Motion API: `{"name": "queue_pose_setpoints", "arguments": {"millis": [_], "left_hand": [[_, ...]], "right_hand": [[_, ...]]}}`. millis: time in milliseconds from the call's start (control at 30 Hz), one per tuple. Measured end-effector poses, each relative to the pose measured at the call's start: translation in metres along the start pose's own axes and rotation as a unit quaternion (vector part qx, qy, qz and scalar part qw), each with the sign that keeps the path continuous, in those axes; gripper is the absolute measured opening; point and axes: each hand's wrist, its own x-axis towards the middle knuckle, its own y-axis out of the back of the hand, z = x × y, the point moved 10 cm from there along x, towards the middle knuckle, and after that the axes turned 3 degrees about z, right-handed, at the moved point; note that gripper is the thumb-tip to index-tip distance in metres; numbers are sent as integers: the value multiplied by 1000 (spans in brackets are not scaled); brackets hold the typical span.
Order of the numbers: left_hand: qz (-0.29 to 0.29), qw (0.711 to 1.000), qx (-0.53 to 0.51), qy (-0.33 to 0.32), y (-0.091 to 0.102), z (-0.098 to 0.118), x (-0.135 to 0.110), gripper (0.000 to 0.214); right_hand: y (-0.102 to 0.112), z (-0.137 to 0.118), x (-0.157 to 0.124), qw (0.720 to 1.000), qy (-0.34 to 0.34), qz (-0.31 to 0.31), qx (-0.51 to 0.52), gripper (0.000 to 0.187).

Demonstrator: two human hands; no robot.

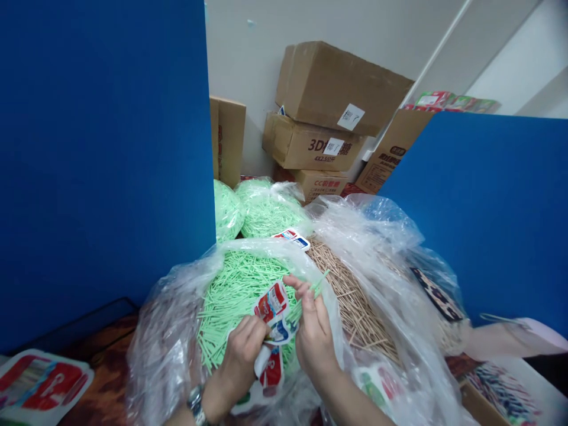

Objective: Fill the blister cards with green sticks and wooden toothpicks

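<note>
My left hand [244, 349], with a watch at its wrist, is closed on the lower part of a red, white and blue printed packet [270, 303]. Close beside it, my right hand [316, 337] pinches a small bunch of thin green sticks [320, 284] between thumb and fingers. The bunch's lower end is partly hidden by that hand and the packet. Beneath both hands a clear plastic bag [171, 331] lies open, full of loose green sticks [235, 278]. Another red printed packet [271, 373] shows under my wrists.
Brown sticks [350, 302] fill a second clear bag to the right. Tied bags of green sticks [270, 213] sit behind, before stacked cardboard boxes [341, 89]. Blue panels [102, 148] stand on both sides. Striped sticks [503, 390] lie in a box at lower right.
</note>
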Motion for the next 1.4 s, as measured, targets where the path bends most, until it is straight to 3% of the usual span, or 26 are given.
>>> {"name": "queue_pose_setpoints", "arguments": {"millis": [133, 267, 367, 433, 533, 700, 800, 867, 967, 1033, 1133, 1267, 1400], "left_hand": [[15, 997, -47, 52, 1, -4, 2, 15], [12, 990, -96, 102, 5, -7, 7, 17], [6, 988, -127, 92, 9, -6, 12, 16], [1, 986, -142, 88, 10, -8, 13, 16], [-1, 982, -163, 93, 11, -13, 13, 17], [-19, 976, -185, 111, 14, -13, 15, 20], [-21, 972, -185, 141, 18, -18, 15, 30], [-1, 966, -186, 179, 21, -27, 12, 36], [21, 944, -228, 239, 17, -42, 4, 34], [19, 911, -296, 287, 6, -51, -3, 11], [17, 870, -345, 351, -5, -59, -10, 29], [22, 888, -273, 370, 7, -62, -14, 10], [6, 937, -179, 300, 31, -56, -20, 15]], "right_hand": [[-5, -3, -8, 999, 43, -2, 21, 30], [-15, -3, -18, 992, 73, -88, -62, 27], [-19, -15, -22, 969, 145, -162, -120, 38], [-14, -18, -15, 963, 164, -180, -115, 52], [-1, -7, 8, 977, 119, -167, -66, 52], [-2, 30, 24, 982, -11, -185, -23, 34], [8, 31, 23, 993, -2, -119, -6, 27], [9, 31, 20, 993, 2, -116, -20, 28], [9, 31, 18, 991, 13, -124, -54, 21], [7, 30, 17, 988, 30, -135, -74, 17], [3, 30, 12, 984, 43, -146, -92, 16], [-7, 26, 0, 977, 68, -167, -112, 13], [-20, 27, -12, 970, 101, -181, -128, 11]]}}
